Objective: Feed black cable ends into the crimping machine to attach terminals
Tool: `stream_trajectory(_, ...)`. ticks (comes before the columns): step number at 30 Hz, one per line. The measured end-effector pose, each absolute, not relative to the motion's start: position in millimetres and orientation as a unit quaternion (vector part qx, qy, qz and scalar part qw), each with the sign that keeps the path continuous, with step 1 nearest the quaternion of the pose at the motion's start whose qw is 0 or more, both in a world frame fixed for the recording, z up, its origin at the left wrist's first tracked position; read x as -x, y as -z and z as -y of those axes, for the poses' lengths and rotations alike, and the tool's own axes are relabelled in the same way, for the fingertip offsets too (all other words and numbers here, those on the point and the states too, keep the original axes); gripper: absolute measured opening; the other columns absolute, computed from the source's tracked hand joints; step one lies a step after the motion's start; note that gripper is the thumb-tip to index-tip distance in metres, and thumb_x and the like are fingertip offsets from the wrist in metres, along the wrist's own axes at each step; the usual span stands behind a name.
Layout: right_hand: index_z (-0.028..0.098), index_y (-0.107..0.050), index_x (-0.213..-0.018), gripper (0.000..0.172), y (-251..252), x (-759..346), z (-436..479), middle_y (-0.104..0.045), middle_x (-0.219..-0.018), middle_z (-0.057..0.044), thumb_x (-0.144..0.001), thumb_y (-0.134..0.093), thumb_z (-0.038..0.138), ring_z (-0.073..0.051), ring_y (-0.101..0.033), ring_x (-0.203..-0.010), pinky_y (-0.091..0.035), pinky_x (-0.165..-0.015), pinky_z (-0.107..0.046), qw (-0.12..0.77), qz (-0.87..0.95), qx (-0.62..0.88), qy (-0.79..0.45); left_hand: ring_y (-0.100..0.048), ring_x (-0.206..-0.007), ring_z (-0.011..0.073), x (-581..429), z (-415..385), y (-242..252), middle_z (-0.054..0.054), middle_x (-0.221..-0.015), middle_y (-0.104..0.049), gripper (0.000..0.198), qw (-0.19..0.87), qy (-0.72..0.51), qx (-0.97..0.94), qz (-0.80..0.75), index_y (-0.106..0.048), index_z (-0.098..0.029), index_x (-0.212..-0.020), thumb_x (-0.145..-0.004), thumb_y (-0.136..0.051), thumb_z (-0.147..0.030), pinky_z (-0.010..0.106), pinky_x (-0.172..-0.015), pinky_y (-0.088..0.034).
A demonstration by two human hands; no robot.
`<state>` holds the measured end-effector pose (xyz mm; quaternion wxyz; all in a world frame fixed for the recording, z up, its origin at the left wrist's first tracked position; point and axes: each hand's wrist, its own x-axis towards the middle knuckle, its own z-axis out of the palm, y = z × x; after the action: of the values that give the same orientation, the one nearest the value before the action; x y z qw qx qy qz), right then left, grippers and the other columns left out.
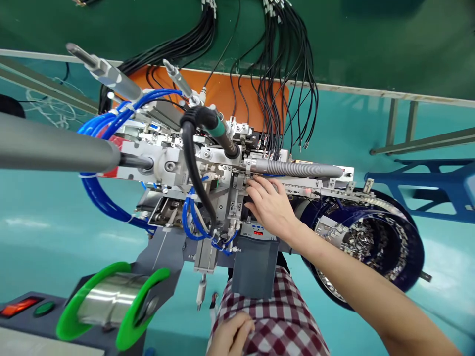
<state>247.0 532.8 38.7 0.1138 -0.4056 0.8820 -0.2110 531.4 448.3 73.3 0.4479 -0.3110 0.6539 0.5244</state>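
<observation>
A metal machine (222,198) with blue air tubes stands in the middle of the view. My right hand (269,202) reaches in from the lower right, its fingers spread over the machine's feed track (297,189), fingertips touching the metal near its left end. Nothing shows in that hand. Down at the bottom centre, my left hand (232,333) rests by the checked cloth on my lap, its fingers curled together; whether it holds anything is hidden. A grey control box (255,267) with a red display sits just below my right hand.
A blue bowl feeder (413,247) full of small metal parts stands at right. Black cables (297,54) hang from the green table (352,64) over an orange board (217,91). A wire spool with green rims (113,299) is at lower left. A blue stool (438,185) stands at far right.
</observation>
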Motion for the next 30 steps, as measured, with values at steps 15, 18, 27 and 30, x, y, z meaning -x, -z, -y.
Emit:
stream_trajectory(15, 0.021, -0.071, -0.091, 0.015, -92, -283, -610, -0.063, -0.08, -0.002, -0.093, -0.057, 0.027, -0.011, -0.058, -0.066, -0.048, -0.058, -0.023, 0.437, -0.65, 0.127, 0.609, -0.044, -0.06, 0.008, -367, -470, -85, -0.003, -0.075, -0.054, 0.028, 0.188, -0.838, 0.226, -0.46, -0.04, -0.023, -0.121, -0.096, -0.049, -0.032, 0.021, -0.059, -0.038)
stream_trajectory(18, 0.023, -0.069, -0.092, 0.018, -97, -259, -616, -0.066, -0.075, -0.002, -0.096, -0.052, 0.023, -0.014, -0.063, -0.065, -0.052, -0.062, -0.027, 0.335, -0.72, 0.157, 0.587, -0.056, -0.079, 0.0133, -356, -464, -76, 0.005, -0.097, -0.06, 0.028, 0.143, -0.755, 0.21, -0.604, -0.042, -0.022, -0.125, -0.098, -0.042, -0.032, 0.028, -0.075, -0.047)
stream_trajectory(27, 0.021, -0.066, -0.109, 0.025, -56, -202, -562, -0.071, -0.109, -0.006, -0.097, -0.045, 0.018, -0.021, -0.067, -0.1, -0.054, -0.087, -0.036, 0.204, -0.797, 0.352, 0.445, -0.015, -0.147, 0.0303, -328, -465, -45, 0.021, -0.157, -0.012, 0.041, 0.068, -0.377, 0.131, -0.914, -0.033, -0.012, -0.136, -0.096, -0.039, -0.017, 0.052, -0.113, -0.03)
stream_trajectory(30, 0.02, -0.066, -0.11, 0.025, -49, -198, -555, -0.071, -0.108, -0.006, -0.098, -0.044, 0.019, -0.02, -0.067, -0.099, -0.055, -0.085, -0.035, 0.221, -0.797, 0.353, 0.437, -0.019, -0.146, 0.0329, -326, -468, -44, 0.024, -0.157, -0.013, 0.032, 0.069, -0.377, 0.145, -0.912, -0.039, -0.012, -0.127, -0.095, -0.039, -0.017, 0.055, -0.109, -0.034)
